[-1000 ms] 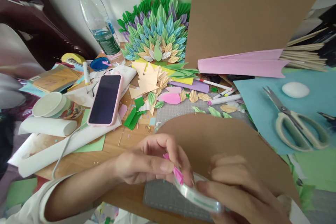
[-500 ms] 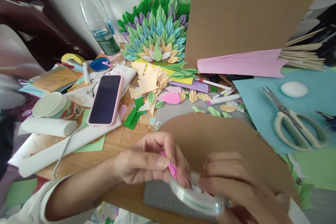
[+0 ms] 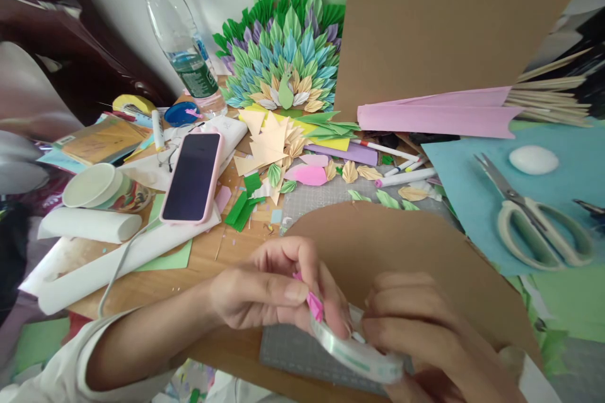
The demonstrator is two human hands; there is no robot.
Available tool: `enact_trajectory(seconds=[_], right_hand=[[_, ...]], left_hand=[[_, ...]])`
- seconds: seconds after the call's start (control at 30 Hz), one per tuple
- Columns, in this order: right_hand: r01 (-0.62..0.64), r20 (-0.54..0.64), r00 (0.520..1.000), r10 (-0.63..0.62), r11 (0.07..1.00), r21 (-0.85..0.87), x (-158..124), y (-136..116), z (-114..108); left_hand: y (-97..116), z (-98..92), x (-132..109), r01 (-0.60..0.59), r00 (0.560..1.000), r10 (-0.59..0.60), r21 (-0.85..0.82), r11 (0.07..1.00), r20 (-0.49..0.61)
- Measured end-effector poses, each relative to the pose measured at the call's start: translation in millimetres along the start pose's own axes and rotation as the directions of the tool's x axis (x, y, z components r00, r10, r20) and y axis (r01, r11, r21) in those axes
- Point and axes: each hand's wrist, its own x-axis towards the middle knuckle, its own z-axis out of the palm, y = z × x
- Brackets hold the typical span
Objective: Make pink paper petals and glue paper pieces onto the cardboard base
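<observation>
My left hand (image 3: pixel 278 286) pinches a small folded piece of pink paper (image 3: pixel 315 306) between thumb and fingers. From just below the paper, a shiny clear band of tape (image 3: pixel 352 356) curves across to my right hand (image 3: pixel 420 334). The right fingers are bent round its far end and somewhat blurred, so their exact grip is partly hidden. I cannot tell whether the tape is a loose strip or the edge of a roll. Both hands are above a round-edged sheet of brown cardboard (image 3: pixel 401 245) and a grey cutting mat (image 3: pixel 302 352).
A paper peacock (image 3: pixel 286 91) stands at the back, with cut paper pieces (image 3: pixel 267 141) before it. On the left are a phone (image 3: pixel 191 176), a paper cup (image 3: pixel 94 186) and bottles (image 3: pixel 193 69). Scissors (image 3: pixel 524 201) and a white egg-shaped object (image 3: pixel 534 159) lie on blue paper at right.
The view has shifted slightly. My left hand and the pink paper sit a little further right and more of the paper shows. Both hands keep hold of their things.
</observation>
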Motion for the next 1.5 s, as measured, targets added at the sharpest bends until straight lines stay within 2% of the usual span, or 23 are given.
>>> enact_trajectory(seconds=[0.1,0.3,0.67,0.87,1.07,1.33,1.5], right_hand=[[-0.013,-0.035,0.999,0.014,1.0,0.028,0.2,-0.6,1.7],[0.089,0.016,0.996,-0.089,0.996,-0.004,5.5,2.5,-2.4],[0.071,0.017,0.997,-0.07,0.996,-0.061,3.4,-0.4,-4.7],[0.077,0.076,0.995,-0.067,0.988,-0.133,4.3,-2.1,-6.8],[0.064,0.073,0.996,-0.054,0.988,-0.143,4.8,-2.8,-6.6],[0.043,0.055,0.998,-0.037,0.993,-0.114,1.3,-2.7,-5.5],[0.043,0.004,0.999,-0.043,0.998,-0.034,-2.3,0.6,-3.3]], left_hand=[[0.6,0.2,0.2,-0.001,1.0,0.001,-0.008,1.0,0.007],[-0.3,0.4,0.5,-0.002,1.0,0.003,-0.014,1.0,0.02],[-0.4,-1.2,0.0,0.007,1.0,-0.007,0.023,1.0,0.006],[-0.9,-0.9,0.9,0.001,1.0,-0.001,0.039,0.999,-0.004],[-1.2,-0.8,0.5,0.007,1.0,-0.006,0.054,0.999,-0.022],[-1.8,0.2,1.2,0.002,1.0,-0.002,0.059,0.998,-0.001],[-2.4,0.4,1.9,-0.014,1.0,0.013,0.039,0.999,0.017]])
